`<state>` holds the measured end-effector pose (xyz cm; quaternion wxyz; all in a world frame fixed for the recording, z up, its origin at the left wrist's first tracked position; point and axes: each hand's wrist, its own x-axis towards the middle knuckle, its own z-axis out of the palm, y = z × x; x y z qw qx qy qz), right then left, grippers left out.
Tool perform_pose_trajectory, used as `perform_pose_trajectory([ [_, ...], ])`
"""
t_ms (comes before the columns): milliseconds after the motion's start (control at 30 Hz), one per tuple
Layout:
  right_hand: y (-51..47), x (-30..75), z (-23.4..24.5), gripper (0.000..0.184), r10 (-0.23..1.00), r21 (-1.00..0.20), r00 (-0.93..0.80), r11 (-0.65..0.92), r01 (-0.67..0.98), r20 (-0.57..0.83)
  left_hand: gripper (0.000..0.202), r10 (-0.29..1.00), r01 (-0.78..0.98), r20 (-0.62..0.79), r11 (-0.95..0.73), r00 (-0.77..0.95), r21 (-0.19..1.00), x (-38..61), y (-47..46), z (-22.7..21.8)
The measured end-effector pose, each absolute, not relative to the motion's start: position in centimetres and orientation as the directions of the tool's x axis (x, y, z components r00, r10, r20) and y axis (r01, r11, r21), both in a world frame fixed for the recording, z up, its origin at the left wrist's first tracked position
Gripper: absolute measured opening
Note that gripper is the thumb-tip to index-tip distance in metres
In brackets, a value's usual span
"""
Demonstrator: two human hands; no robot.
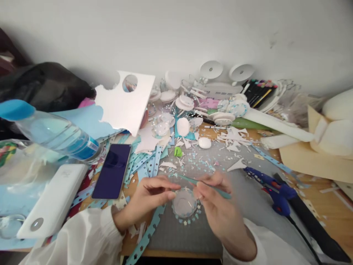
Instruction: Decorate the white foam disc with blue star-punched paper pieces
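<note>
A clear round disc (184,203), its rim edged with small pale blue and white paper stars, is just above the grey cutting mat (176,235). My left hand (154,193) has its thumb and fingertips closed at the disc's upper left rim. Teal tweezers (223,193) are pinched in my right hand (217,206), their tips pointing left above the disc. Right fingertips also come close to the disc's right edge; whether they touch it I cannot tell. Loose stars and paper bits (190,162) are scattered on the mat beyond my hands.
A blue glue gun (271,184) lies at the right with its cable. On the left are a phone (111,171), a white power bank (53,202) and a tilted water bottle (60,136). Punched paper strips (146,235) and several white discs (184,102) crowd the table.
</note>
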<state>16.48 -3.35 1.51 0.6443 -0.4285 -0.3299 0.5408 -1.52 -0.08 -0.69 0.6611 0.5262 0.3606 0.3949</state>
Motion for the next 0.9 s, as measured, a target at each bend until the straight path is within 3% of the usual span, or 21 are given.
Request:
perform_pose_trajectory([
  [167,-5.4,12.9,2.6,0.022,0.964,-0.867,0.264,0.119,-0.484,-0.015,0.024,0.978,-0.330,-0.061,0.126,0.201,0.935,-0.8,-2.1,-0.5],
  [333,-7.2,10.7,2.1,0.016,0.961,-0.807,0.275,0.176,-0.564,0.018,0.015,0.993,-0.324,-0.037,0.073,0.114,0.943,0.1,-3.9,1.1],
  [433,-8.4,10.0,1.7,0.016,0.943,-0.824,0.332,0.159,-0.544,-0.037,0.013,0.995,-0.308,-0.002,0.033,0.100,0.951,0.2,-4.5,1.6],
  [600,-10.0,10.6,2.1,0.016,0.949,-0.887,0.306,0.082,-0.454,-0.069,0.029,0.993,-0.179,0.074,-0.056,0.095,0.982,-0.2,-5.1,2.3],
  [767,-11.1,11.9,2.3,0.027,0.969,-0.929,0.163,-0.118,-0.352,-0.184,0.030,0.967,0.039,0.237,-0.242,0.095,0.970,0.0,-5.6,3.6],
  [900,-12.0,11.3,1.3,0.034,0.971,-0.913,0.171,-0.088,-0.398,-0.168,0.026,0.937,0.128,0.261,-0.296,0.233,0.946,0.5,-6.3,3.9],
])
